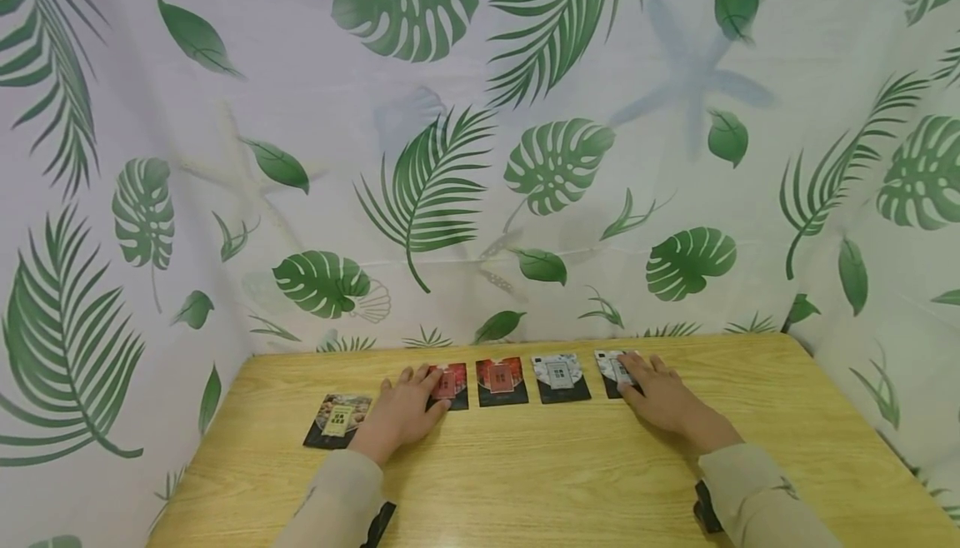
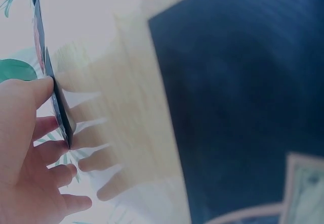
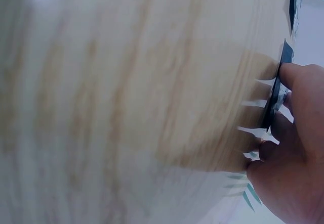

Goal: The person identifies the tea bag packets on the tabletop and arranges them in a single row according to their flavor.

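Observation:
In the head view, several flat square packets lie on the wooden table. My left hand (image 1: pixel 405 406) rests on the left side of a red-and-black packet (image 1: pixel 457 394), its thumb by the lower edge and its fingers near the upper corner. My right hand (image 1: pixel 663 394) touches a white-and-black packet (image 1: pixel 609 373) at the right end of the row and covers its right part. Between them lie another red packet (image 1: pixel 501 380) and another white packet (image 1: pixel 560 377). Both wrist views show the left fingers (image 2: pixel 58 150) and right fingers (image 3: pixel 281 125) spread at a packet's thin edge.
A packet with a yellow label (image 1: pixel 337 419) lies left of the row, beside my left forearm; a dark packet (image 2: pixel 243 82) looms large in the left wrist view. The wooden table (image 1: pixel 525 473) meets a leaf-printed cloth wall (image 1: pixel 465 306) behind the packets.

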A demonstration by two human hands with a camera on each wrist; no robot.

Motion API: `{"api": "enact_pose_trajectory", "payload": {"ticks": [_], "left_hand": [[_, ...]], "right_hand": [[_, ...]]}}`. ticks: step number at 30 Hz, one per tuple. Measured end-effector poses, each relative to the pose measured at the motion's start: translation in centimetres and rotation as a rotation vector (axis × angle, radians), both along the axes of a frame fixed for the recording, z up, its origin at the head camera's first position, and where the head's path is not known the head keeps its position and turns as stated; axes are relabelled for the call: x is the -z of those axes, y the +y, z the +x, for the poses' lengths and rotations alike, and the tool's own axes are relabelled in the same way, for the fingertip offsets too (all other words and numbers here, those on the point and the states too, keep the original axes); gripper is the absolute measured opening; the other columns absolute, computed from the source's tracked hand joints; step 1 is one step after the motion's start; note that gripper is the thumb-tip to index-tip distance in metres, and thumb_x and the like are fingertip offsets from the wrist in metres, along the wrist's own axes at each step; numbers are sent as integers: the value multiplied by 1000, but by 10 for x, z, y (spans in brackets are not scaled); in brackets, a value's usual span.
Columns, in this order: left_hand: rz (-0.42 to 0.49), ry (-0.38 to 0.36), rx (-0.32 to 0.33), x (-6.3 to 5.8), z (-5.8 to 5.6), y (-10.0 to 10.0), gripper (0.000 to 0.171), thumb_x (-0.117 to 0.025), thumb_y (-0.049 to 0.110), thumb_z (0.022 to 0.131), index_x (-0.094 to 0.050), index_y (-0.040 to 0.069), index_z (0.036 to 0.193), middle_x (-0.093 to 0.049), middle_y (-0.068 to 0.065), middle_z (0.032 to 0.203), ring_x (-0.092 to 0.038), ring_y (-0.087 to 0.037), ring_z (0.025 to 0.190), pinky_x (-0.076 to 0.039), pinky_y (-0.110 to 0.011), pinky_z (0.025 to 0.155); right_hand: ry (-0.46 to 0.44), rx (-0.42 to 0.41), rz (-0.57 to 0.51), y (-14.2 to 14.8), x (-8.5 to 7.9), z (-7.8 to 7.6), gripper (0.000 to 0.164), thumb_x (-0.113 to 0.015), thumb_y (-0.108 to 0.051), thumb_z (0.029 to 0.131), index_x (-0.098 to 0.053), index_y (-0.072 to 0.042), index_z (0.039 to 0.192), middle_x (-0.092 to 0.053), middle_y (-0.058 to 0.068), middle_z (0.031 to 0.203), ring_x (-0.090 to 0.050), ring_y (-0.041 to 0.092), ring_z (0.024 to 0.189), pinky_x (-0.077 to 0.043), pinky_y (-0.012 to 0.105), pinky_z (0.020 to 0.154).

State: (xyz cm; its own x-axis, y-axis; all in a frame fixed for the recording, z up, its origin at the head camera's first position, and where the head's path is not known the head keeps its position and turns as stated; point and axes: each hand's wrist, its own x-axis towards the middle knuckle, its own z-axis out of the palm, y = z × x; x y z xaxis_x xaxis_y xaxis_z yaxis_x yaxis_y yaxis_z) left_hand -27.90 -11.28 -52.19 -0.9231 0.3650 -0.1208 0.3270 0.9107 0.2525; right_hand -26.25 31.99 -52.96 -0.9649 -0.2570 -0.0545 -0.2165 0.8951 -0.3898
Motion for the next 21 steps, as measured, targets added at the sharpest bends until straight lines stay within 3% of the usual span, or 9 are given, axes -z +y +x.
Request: {"api": "enact_pose_trajectory", "payload": {"ticks": [21], "left_hand": [[-7,-18,-2,-2,-3,3,64,-53,47,110,-41,16,164,-36,-16,171,-31,-44,159,-27,-73,123]], "right_hand": [[-18,7,8,0,1,-1,63,-49,-32,112,-33,4,162,-28,36,166,-18,67,151,-20,81,118]]}}
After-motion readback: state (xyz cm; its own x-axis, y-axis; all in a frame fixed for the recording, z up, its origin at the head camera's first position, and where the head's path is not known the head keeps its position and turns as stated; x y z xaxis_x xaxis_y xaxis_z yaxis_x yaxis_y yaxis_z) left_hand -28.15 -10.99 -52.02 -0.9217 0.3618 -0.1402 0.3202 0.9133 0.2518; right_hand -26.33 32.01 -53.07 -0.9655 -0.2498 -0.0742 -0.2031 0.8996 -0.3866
